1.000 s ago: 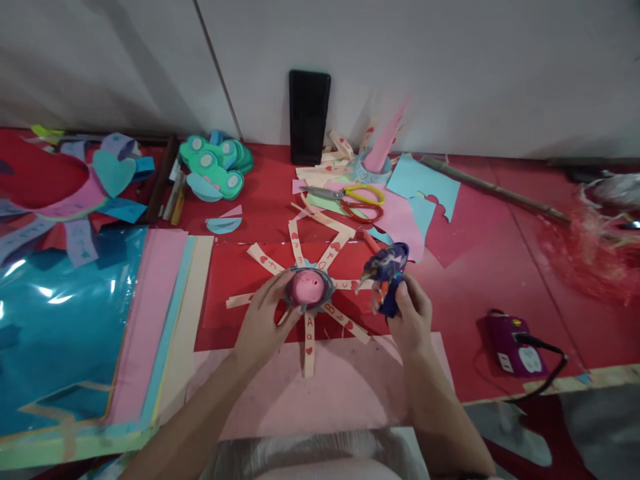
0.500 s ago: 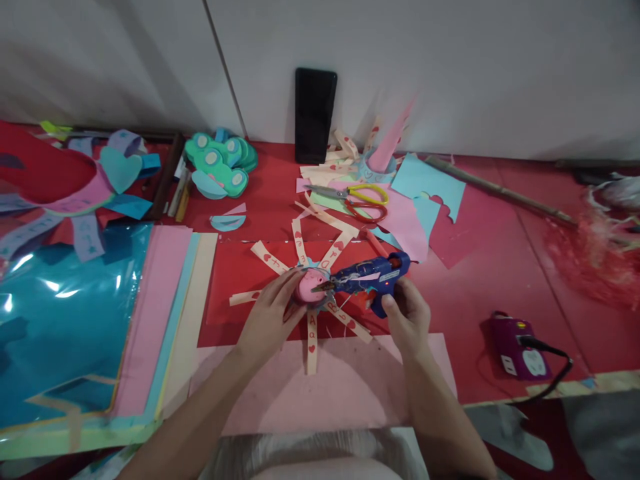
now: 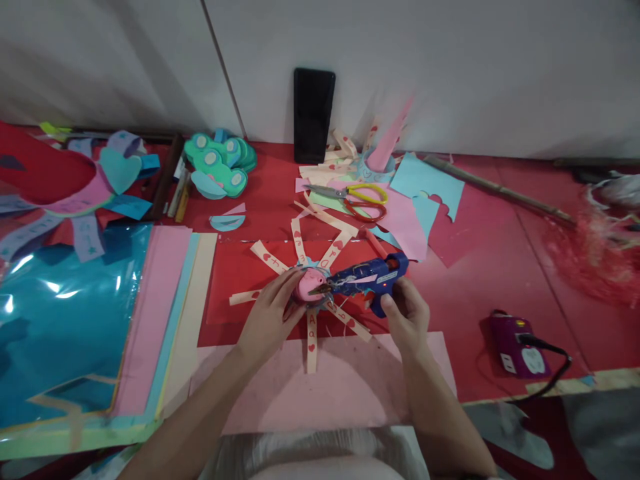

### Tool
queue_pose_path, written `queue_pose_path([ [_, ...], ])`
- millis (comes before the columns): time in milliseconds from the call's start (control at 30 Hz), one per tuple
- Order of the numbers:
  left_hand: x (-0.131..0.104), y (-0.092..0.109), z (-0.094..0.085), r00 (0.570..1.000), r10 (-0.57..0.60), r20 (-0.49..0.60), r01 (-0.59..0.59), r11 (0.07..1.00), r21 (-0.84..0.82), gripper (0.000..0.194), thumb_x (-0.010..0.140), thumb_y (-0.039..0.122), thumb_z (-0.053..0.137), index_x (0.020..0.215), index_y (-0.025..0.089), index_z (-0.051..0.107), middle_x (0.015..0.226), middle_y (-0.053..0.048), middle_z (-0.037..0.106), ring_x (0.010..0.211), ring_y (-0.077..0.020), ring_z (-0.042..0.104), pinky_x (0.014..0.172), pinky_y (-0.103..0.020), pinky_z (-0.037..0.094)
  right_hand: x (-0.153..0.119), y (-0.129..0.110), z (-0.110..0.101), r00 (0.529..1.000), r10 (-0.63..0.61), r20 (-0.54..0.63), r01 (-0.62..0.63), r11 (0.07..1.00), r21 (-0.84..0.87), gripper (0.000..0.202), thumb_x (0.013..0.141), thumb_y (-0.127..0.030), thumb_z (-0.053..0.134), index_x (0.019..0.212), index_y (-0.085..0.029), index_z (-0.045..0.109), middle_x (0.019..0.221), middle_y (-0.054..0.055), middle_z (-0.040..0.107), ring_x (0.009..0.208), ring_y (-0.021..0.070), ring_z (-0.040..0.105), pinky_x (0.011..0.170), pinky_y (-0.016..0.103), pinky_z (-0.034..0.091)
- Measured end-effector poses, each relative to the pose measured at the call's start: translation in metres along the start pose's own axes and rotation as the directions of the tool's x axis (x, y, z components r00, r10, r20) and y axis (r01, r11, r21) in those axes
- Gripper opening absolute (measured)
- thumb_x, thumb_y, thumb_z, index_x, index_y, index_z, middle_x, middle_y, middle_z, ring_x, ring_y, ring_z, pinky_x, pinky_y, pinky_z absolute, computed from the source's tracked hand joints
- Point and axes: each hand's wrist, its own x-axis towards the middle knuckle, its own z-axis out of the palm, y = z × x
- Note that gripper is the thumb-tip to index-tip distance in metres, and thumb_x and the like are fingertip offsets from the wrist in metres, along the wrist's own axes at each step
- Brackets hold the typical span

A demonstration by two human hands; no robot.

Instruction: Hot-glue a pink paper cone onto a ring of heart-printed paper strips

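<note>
A blue hot glue gun (image 3: 370,277) with a lit red light is gripped in my right hand (image 3: 407,313). Its nozzle tip lies against or just over a round pink paper piece (image 3: 309,284). My left hand (image 3: 270,310) has its fingers curled around the left side of that pink piece. Beneath it is a light blue paper base, mostly hidden, from which cream paper strips (image 3: 312,343) with letters and red hearts spread out like rays. The strips rest on red and pink paper.
Yellow-and-red-handled scissors (image 3: 363,197), paper scraps and a pink paper cone (image 3: 385,150) lie behind. A black phone (image 3: 313,117) leans on the wall. Green paper shapes (image 3: 220,163) and stacked coloured sheets (image 3: 150,320) are leftward. A purple power socket box (image 3: 520,347) sits right.
The glue gun's tip has shifted very slightly left and down over the pink piece. Both hands are otherwise in nearly the same place.
</note>
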Motion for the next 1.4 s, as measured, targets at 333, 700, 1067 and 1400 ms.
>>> queue_pose_path([
  [333,-0.002,-0.003,0.002,0.999,0.038,-0.033,-0.038,0.999,-0.006,0.043,0.086,0.029,0.049,0.128,0.025,0.041,0.131,-0.006,0.049,0.12,-0.0198,0.047,0.1,-0.038,0.043,-0.005,0.01,-0.006,1.0,0.014,-0.024,-0.013,0.998,0.068,0.025,0.079,-0.036,0.059,0.096,-0.018,0.058,0.07,0.001,0.059,0.054,0.0104,0.056,0.049,0.021,0.047],
  [700,-0.001,-0.002,0.002,0.998,0.052,-0.035,-0.052,0.999,-0.003,0.043,0.086,0.029,0.049,0.127,0.023,0.041,0.13,-0.007,0.05,0.12,-0.0197,0.048,0.1,-0.038,0.043,-0.004,0.003,-0.004,1.0,-0.014,-0.022,0.015,0.999,0.034,0.02,0.079,-0.031,0.059,0.095,-0.019,0.057,0.071,0.0,0.059,0.055,0.0098,0.057,0.051,0.021,0.047],
  [1067,0.0,0.0,0.001,1.0,0.025,-0.007,-0.025,1.0,0.013,0.043,0.086,0.026,0.048,0.129,0.024,0.04,0.13,-0.006,0.05,0.12,-0.0191,0.048,0.101,-0.037,0.042,-0.002,-0.003,0.003,0.996,-0.066,-0.055,0.066,0.998,-0.008,0.02,0.078,-0.033,0.061,0.091,-0.018,0.057,0.068,-0.001,0.06,0.052,0.0093,0.058,0.049,0.02,0.048],
  [1400,0.0,0.0,0.0,1.0,0.02,-0.002,-0.02,1.0,-0.008,0.042,0.086,0.028,0.048,0.128,0.024,0.041,0.131,-0.006,0.05,0.12,-0.0192,0.048,0.102,-0.038,0.041,-0.003,-0.001,0.003,0.993,-0.067,-0.095,0.066,0.998,-0.01,0.024,0.077,-0.036,0.061,0.094,-0.018,0.056,0.073,0.001,0.062,0.052,0.0106,0.06,0.05,0.023,0.052],
])
